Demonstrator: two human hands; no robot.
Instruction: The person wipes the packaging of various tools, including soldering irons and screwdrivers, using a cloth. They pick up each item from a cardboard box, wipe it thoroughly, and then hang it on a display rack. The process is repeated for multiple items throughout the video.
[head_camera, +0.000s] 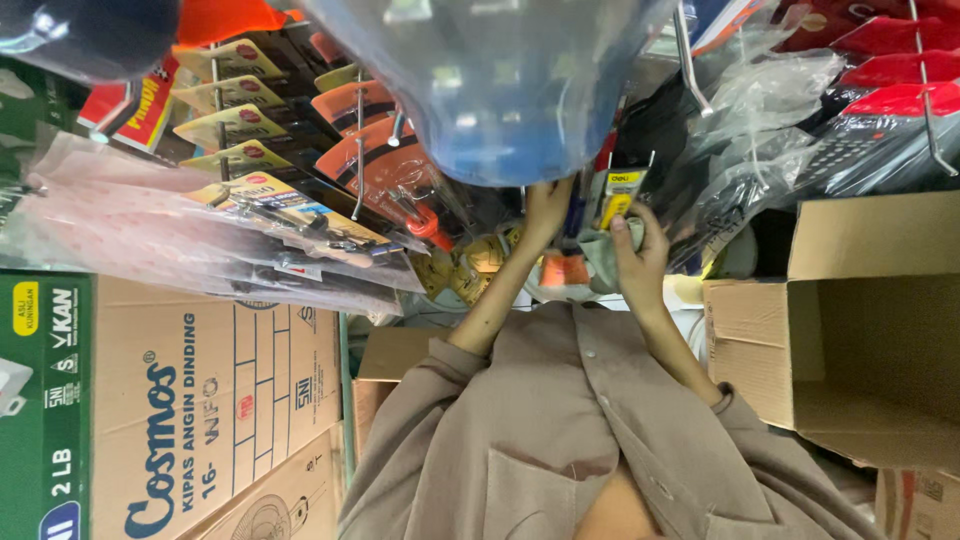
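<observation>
Looming at twelve o'clock, a big blue water jug (500, 80) hangs over an open cardboard box (850, 330) at three. Both hands sit close together: the right hand (640, 255) clamps a small yellow carded packet (617, 200); the left hand (545, 215) touches hanging goods beside it, grip unclear.

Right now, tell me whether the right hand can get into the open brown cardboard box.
Probably yes: the right hand is beside the open brown cardboard box, nothing between, though it grips a yellow-and-black carded packet.
</observation>
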